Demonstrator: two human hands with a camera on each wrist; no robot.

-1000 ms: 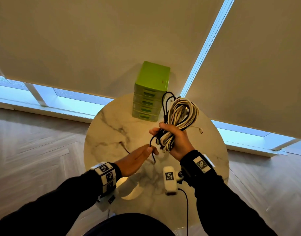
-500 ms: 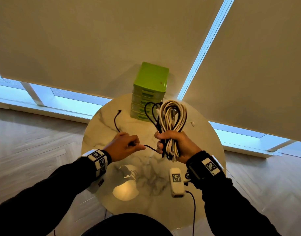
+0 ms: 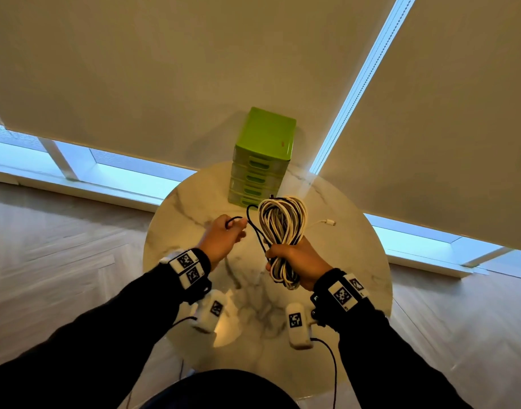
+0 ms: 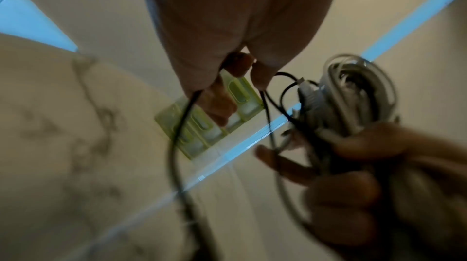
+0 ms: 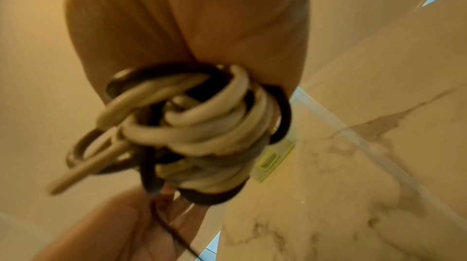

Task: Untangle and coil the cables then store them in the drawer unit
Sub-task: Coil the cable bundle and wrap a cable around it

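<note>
My right hand grips a coiled bundle of white, grey and black cables, held upright above the round marble table. The same cable bundle fills the right wrist view, its loops wrapped under my palm. A thin black cable runs from the bundle to my left hand, which pinches it between thumb and fingers; the black cable also shows in the left wrist view. A white connector end sticks out to the right of the bundle. The green drawer unit stands at the table's far edge, drawers closed.
Beige roller blinds hang behind the table, with window strips below them. Pale wooden floor surrounds the table. Wrist camera units hang below both arms, with their leads trailing down.
My left hand has moved forward and right with the black cable, its slack now looping near the bundle. The right hand dropped slightly and the white connector swung out to the right.
</note>
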